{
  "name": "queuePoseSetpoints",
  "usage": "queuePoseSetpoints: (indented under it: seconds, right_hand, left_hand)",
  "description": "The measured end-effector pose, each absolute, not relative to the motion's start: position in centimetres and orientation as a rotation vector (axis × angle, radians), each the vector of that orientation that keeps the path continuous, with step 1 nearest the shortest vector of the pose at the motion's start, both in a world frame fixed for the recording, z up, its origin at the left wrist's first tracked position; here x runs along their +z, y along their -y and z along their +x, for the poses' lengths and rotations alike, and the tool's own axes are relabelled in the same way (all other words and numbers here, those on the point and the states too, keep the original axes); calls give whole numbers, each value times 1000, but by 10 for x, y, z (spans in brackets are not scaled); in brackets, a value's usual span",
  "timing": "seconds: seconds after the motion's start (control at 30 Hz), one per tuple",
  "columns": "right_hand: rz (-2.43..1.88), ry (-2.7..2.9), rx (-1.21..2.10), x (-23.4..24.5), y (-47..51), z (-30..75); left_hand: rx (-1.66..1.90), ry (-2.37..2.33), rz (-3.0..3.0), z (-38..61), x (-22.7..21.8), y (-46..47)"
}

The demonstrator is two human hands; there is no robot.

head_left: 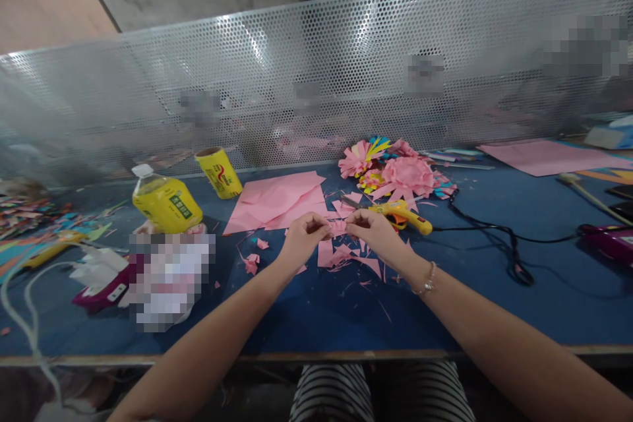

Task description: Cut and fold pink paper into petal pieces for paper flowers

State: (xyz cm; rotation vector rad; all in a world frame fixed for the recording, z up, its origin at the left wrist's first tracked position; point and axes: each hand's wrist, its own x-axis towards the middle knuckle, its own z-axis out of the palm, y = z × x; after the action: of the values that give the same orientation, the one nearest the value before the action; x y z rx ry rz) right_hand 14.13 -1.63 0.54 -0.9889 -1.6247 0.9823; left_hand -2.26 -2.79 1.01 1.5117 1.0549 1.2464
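Note:
Between both hands, low over the blue tabletop, is a small piece of pink paper (338, 227). My left hand (307, 236) pinches its left end, and my right hand (372, 231), with a bracelet at the wrist, pinches the right end. Pink paper scraps (346, 254) lie just below and around the fingers. Right beside my right hand rests a yellow hot glue gun (406, 216). Behind it sits a pile of paper flowers (403, 175) in pink, yellow and blue. Larger pink paper sheets (279, 201) lie behind my left hand.
A bottle of yellow liquid (165, 198) and a yellow cylinder (218, 173) stand at left. Nearer are a purple power strip (101, 290) with white plugs and a blurred-out item (171, 280). A black cord (494, 227) runs rightward. A perforated metal screen (277, 79) closes the back.

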Motion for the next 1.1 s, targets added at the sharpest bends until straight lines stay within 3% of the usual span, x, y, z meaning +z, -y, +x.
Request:
queuePoseSetpoints:
  seconds: [1.1]
  right_hand:
    - [-1015, 1645, 964, 12, 21, 140]
  left_hand:
    - [1254, -1124, 1582, -22, 13, 32]
